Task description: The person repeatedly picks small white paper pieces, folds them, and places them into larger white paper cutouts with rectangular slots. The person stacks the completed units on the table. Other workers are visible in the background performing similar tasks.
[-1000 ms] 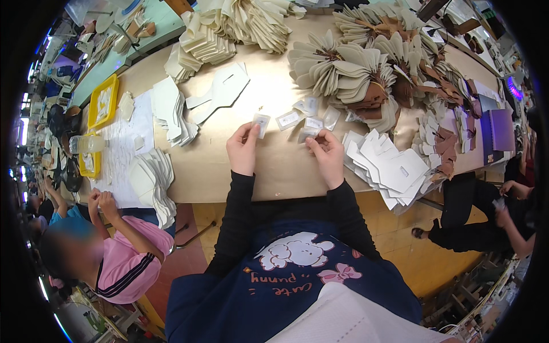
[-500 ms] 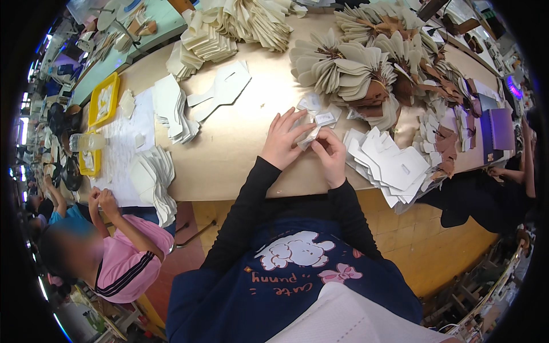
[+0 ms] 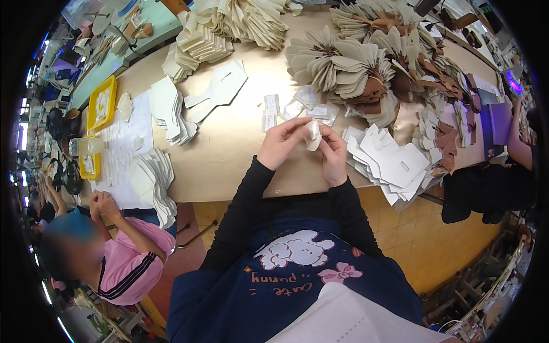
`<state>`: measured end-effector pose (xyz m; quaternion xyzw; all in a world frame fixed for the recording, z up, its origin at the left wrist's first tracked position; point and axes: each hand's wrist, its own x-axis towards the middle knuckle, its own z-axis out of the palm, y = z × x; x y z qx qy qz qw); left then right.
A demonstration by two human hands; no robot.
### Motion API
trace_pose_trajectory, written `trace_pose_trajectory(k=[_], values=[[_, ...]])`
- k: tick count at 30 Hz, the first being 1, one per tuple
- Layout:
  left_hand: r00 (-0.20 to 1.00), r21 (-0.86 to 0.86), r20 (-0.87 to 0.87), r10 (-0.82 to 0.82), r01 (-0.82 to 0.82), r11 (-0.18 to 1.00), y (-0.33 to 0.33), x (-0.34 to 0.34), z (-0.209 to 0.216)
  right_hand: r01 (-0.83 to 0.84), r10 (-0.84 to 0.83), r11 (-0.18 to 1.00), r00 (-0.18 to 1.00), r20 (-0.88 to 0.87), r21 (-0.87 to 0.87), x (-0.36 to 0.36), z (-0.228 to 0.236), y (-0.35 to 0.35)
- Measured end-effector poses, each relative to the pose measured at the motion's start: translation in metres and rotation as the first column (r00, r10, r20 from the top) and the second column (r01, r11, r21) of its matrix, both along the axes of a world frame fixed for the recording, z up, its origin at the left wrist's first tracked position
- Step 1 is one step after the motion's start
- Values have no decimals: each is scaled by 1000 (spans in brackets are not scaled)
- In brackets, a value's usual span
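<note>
Wide table (image 3: 223, 157), tan covering, bright glare (image 3: 266, 71) across upper middle. Second table (image 3: 159, 24), pale green top, beyond at upper left. Floor (image 3: 389, 226) yellow, tiled; reddish strip (image 3: 184, 257) at left. Bent metal bar (image 3: 199, 235) above strip. Violet-blue lamp (image 3: 513, 83) glowing far right; white light tubes (image 3: 24, 140), left rim.

Left hand (image 3: 280, 144) and right hand (image 3: 334, 159) close together, fingers (image 3: 297, 125) in a pinch, forearms (image 3: 242, 200) aslant.

upper left: pale green table (image 3: 163, 24) | left: two yellow trays (image 3: 114, 96) | lower left: co-worker (image 3: 128, 271) in pink top
</note>
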<state>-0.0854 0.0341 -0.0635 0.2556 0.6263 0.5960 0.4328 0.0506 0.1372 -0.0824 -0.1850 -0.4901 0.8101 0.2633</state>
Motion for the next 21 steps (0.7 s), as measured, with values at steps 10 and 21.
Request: trace_pose_trajectory(k=[10,21], values=[[971,112,124,206,-220,969,-15,1,-3,-150,147,987,987,-61,-53,-2,-3,2],[788,252,362,499,-597,761,-59,-50,8,-139,84,973,958,-275,-185,7,-5,6]])
